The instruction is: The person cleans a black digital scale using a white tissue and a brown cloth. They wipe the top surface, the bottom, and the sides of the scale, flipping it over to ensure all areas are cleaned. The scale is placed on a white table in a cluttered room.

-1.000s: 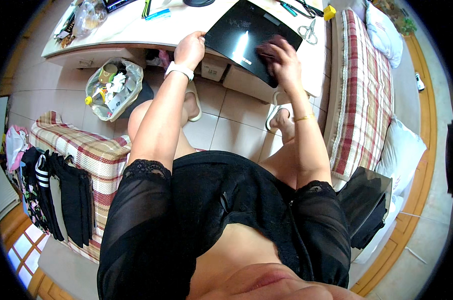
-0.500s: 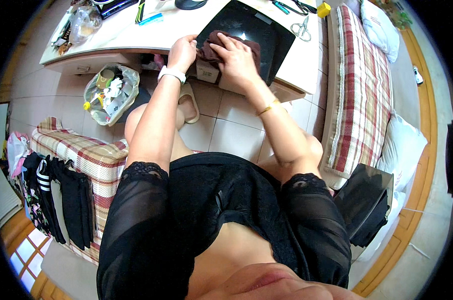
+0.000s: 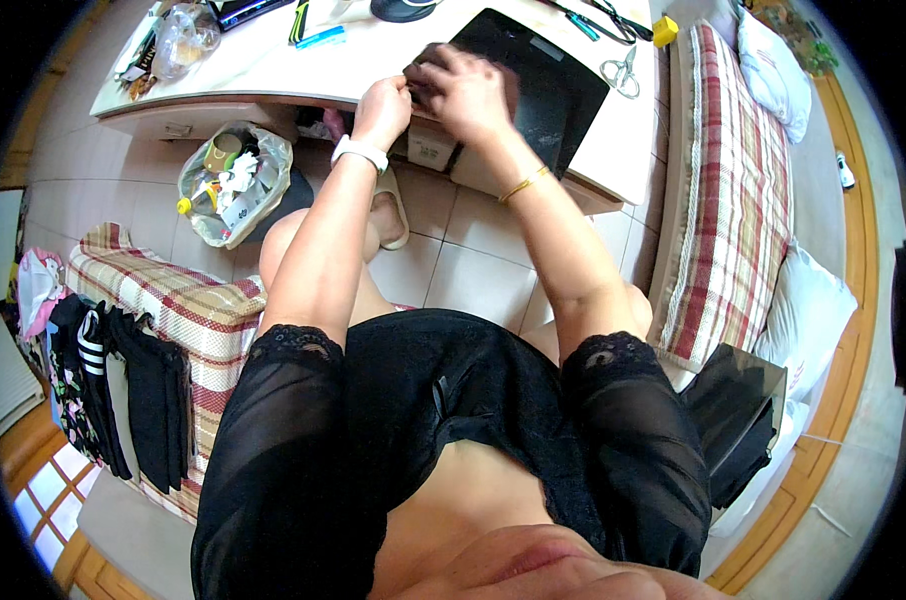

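My left hand (image 3: 385, 113) sits at the left corner of the black panel (image 3: 551, 95), fingers drawn narrow in what looks like a pinch on its edge, though the dark cloth (image 3: 510, 90) hides just what the fingertips have. My right hand (image 3: 465, 97) lies over that cloth at the panel's left side; it is blurred, so I cannot tell whether the fingers grip a fold or only press it flat. The panel lies slantwise on the counter (image 3: 263, 72), and its near side seems to reach out past the front edge, above the tiled floor (image 3: 483, 270). That is my chief worry: if I lean hard on the overhanging part, or my left pinch slackens, the glossy sheet could tip or slide off and strike the tiles. With both hands crowded at one corner, the far right side has nothing of mine steadying it, so a strong sideways push could swing it toward the scissors (image 3: 621, 72) just beside it. The cloth could also bunch under my palm and snag on my left fingers, pulling the corner loose. Grit caught in the cloth might scratch the surface, and the gold bracelet (image 3: 525, 186) could scrape the near edge if my wrist dips.
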`<state>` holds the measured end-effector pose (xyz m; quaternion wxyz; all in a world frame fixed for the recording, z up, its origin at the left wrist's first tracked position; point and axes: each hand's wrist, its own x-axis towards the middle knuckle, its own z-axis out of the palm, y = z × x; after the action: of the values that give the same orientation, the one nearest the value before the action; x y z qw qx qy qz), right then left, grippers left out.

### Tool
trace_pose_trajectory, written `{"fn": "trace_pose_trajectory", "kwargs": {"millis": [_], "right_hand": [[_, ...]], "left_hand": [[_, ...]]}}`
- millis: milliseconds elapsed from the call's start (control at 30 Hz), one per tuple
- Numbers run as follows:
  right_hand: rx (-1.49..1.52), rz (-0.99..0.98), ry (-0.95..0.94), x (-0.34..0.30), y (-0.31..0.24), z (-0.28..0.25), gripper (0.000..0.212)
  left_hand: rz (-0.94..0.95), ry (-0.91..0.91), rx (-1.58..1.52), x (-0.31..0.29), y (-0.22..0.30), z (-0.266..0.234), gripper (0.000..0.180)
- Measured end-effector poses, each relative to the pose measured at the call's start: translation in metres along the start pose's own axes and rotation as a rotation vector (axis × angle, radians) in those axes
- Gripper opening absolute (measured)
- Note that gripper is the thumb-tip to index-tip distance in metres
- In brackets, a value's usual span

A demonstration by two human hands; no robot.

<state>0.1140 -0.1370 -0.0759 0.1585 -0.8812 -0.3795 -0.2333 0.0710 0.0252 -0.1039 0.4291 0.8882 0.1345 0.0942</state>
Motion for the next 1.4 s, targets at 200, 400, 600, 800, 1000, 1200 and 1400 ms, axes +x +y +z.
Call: {"fn": "trace_pose_trajectory", "kwargs": {"millis": [200,400,600,800,1000,1200,1400], "right_hand": [[0.101,-0.068,-0.112,-0.012,0.033,-0.013,0.046],[-0.386,0.309,-0.138,0.017,0.141,-0.002,0.045],[0.198,-0.256,-0.185,-0.003,0.025,-0.011,0.055],[0.056,-0.039,-0.109,0.003,0.053,-0.004,0.047],[0.152,-0.288,-0.255,-0.009,0.0,-0.026,0.061],[0.738,-0.066,-0.276,0.001,0.031,-0.034,0.041],[-0.093,0.046,0.153,0.022,0.058,-0.07,0.07]], "left_hand": [[-0.062,-0.025,-0.147,0.0,-0.006,-0.006,0.027],[-0.099,-0.048,-0.257,0.002,0.012,0.01,0.028],[0.033,-0.06,-0.129,-0.001,-0.006,-0.01,0.032],[-0.271,-0.198,-0.633,-0.001,0.014,-0.007,0.038],[-0.142,-0.078,-0.566,0.004,-0.016,0.001,0.036],[-0.147,-0.047,-0.395,0.011,-0.018,0.006,0.038],[-0.216,-0.158,-0.308,0.0,0.009,-0.017,0.039]]}}
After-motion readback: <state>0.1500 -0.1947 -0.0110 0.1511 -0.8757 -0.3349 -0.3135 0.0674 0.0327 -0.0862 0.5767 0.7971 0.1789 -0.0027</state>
